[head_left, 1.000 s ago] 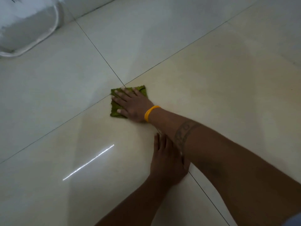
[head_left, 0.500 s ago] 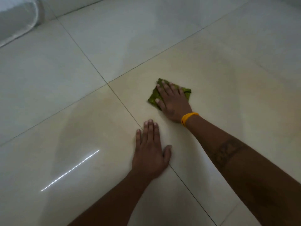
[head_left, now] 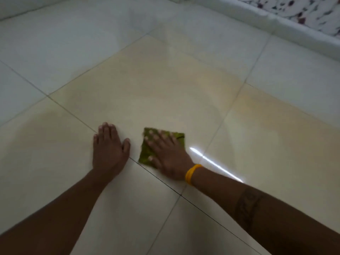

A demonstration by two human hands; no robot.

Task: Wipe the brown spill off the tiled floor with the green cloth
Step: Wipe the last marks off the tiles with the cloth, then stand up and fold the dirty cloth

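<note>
Glossy cream tiled floor (head_left: 184, 92) fills my view, crossed by dark grout lines, with a pale raised ledge and patterned fabric at the far right. A faint yellowish-brown film lies over the tiles ahead of the hands and off to the right; I take it for the thinned spill, though no dark puddle shows.

My left hand (head_left: 108, 153) lies flat on the floor, fingers straight and close together, thumb out. I judge it is there to carry body weight while the other arm works.

My right hand (head_left: 165, 157) presses flat on the green cloth (head_left: 177, 137), fingers straight and slightly spread, gripping nothing. An open palm spreads pressure over the whole pad, which suits rubbing.

This cloth is folded into a roughly square pad, lying just right of the left thumb and beside a grout line. It has no clear long axis; its edges sit skewed to the tile joints, with one corner pointing away from me and to the left. An orange wristband (head_left: 191, 173) circles the right wrist.
</note>
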